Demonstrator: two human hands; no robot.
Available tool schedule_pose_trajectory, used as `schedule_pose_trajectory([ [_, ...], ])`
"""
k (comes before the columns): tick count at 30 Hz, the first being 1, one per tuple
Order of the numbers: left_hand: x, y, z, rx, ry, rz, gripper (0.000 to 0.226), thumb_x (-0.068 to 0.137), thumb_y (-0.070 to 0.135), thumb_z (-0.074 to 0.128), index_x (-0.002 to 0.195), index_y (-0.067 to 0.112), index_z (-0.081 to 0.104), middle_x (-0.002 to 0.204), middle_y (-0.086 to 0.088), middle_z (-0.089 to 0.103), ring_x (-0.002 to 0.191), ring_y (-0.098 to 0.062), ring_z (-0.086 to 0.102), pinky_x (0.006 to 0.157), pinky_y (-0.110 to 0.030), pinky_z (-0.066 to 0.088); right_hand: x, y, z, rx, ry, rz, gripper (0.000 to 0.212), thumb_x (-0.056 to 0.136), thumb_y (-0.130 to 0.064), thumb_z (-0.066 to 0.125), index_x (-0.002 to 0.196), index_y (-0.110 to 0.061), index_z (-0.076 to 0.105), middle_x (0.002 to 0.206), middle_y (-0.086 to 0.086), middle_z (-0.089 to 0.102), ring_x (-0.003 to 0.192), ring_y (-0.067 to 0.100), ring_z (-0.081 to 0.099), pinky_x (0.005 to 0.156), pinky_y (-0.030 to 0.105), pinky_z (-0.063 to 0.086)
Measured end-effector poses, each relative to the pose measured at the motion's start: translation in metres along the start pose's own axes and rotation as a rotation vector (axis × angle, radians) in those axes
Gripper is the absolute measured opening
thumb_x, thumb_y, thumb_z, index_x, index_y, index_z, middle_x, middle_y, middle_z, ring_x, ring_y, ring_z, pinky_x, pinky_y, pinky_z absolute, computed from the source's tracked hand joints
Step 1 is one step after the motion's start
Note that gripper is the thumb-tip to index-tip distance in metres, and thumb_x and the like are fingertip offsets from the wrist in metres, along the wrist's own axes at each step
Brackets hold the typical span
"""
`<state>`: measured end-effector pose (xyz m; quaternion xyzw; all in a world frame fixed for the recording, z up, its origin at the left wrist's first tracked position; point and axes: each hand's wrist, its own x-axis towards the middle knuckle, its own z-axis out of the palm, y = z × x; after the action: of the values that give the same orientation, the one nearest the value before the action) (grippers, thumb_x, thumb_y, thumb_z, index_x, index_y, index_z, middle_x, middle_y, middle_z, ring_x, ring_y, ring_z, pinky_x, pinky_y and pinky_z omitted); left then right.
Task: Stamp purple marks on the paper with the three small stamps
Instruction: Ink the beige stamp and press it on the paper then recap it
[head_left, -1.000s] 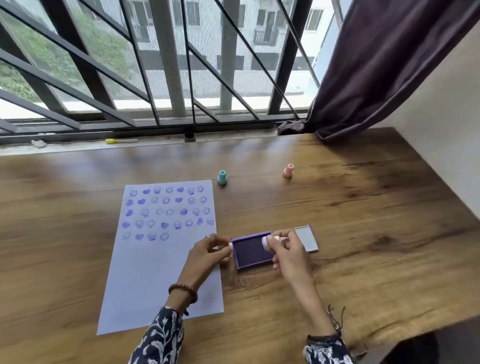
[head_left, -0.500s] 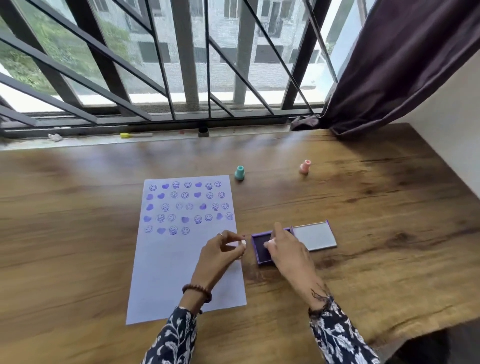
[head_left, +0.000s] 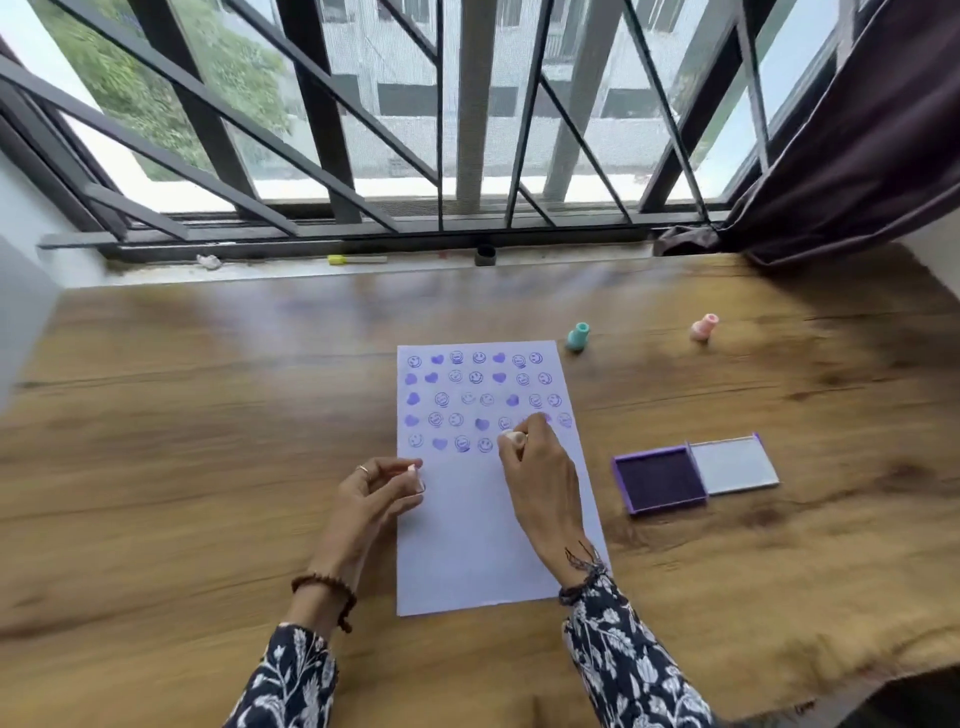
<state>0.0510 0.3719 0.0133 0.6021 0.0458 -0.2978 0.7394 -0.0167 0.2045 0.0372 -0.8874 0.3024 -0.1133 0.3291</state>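
Note:
A pale paper sheet (head_left: 483, 540) lies on the wooden table (head_left: 208, 415), its upper part filled with rows of purple smiley and heart marks. My right hand (head_left: 540, 467) is shut on a small pale stamp (head_left: 514, 438) and holds it down at the right end of the lowest row. My left hand (head_left: 374, 493) rests at the sheet's left edge, pinching a small pale cap (head_left: 415, 475). The open purple ink pad (head_left: 660, 478) with its grey lid (head_left: 732, 464) lies right of the sheet. A teal stamp (head_left: 577, 336) and a pink stamp (head_left: 702, 328) stand beyond the sheet.
A barred window runs along the table's far edge, with a yellow marker (head_left: 357, 259) and a small dark pot (head_left: 485, 254) on the sill. A dark curtain (head_left: 857, 156) hangs at the right, beside a white wall.
My right hand left the ink pad and moved left and forward with the stamp onto the sheet's lowest row. My left hand shifted to the sheet's left edge. The camera view swung left.

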Motion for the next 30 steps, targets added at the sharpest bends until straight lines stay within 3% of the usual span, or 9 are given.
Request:
schedule_pose_trajectory([
  [7,0.004,0.003,-0.018,-0.015,-0.125,-0.101,0.011,0.082,-0.002,0.057,0.081,0.007,0.063,0.099,-0.004,0.068,0.070,-0.006,0.068,0.064,-0.015,0.057,-0.002,0.004,0.016,-0.259,0.080,-0.064,0.020,0.093,-0.019,0.045,0.106,-0.005,0.047,0.092,0.018,0.058,0.080,0.035,0.057,0.058,0.030,0.033],
  [14,0.007,0.004,-0.023,-0.019,-0.178,-0.134,0.011,0.080,-0.002,0.059,0.081,0.008,0.065,0.102,-0.003,0.067,0.070,-0.006,0.069,0.066,-0.014,0.056,0.012,0.004,0.019,-0.334,0.028,-0.074,0.022,0.093,-0.018,0.045,0.110,-0.005,0.045,0.097,0.019,0.057,0.084,0.037,0.058,0.059,0.033,0.036],
  [20,0.011,0.003,-0.025,-0.034,-0.182,-0.155,0.011,0.078,-0.001,0.061,0.078,0.009,0.067,0.097,-0.001,0.070,0.070,-0.008,0.069,0.066,-0.015,0.057,0.022,0.008,0.018,-0.497,-0.112,-0.084,0.037,0.096,-0.022,0.037,0.131,-0.012,0.033,0.108,0.014,0.056,0.093,0.034,0.057,0.062,0.034,0.037],
  [25,0.011,0.010,-0.022,-0.015,-0.200,-0.171,0.013,0.079,-0.002,0.060,0.080,0.009,0.066,0.096,-0.004,0.069,0.070,-0.005,0.068,0.068,-0.015,0.057,0.028,-0.002,0.016,-0.681,-0.253,-0.089,0.045,0.094,-0.013,0.038,0.137,-0.015,0.023,0.113,0.015,0.055,0.096,0.033,0.059,0.067,0.034,0.039],
  [27,0.009,0.014,-0.020,0.000,-0.191,-0.170,0.012,0.080,-0.003,0.059,0.082,0.008,0.065,0.093,-0.005,0.068,0.068,-0.005,0.068,0.067,-0.014,0.056,0.033,-0.003,0.006,-0.494,-0.343,0.009,0.040,0.094,-0.018,0.038,0.133,-0.015,0.028,0.109,0.014,0.056,0.095,0.033,0.058,0.072,0.036,0.040],
  [30,0.003,0.020,-0.016,0.082,-0.179,-0.143,0.012,0.080,-0.001,0.061,0.084,0.010,0.067,0.087,-0.006,0.067,0.068,-0.002,0.067,0.067,-0.010,0.054,0.034,0.001,-0.019,0.140,-0.236,0.192,0.011,0.089,-0.022,0.052,0.093,-0.011,0.049,0.080,0.005,0.059,0.076,0.024,0.054,0.065,0.031,0.038],
])
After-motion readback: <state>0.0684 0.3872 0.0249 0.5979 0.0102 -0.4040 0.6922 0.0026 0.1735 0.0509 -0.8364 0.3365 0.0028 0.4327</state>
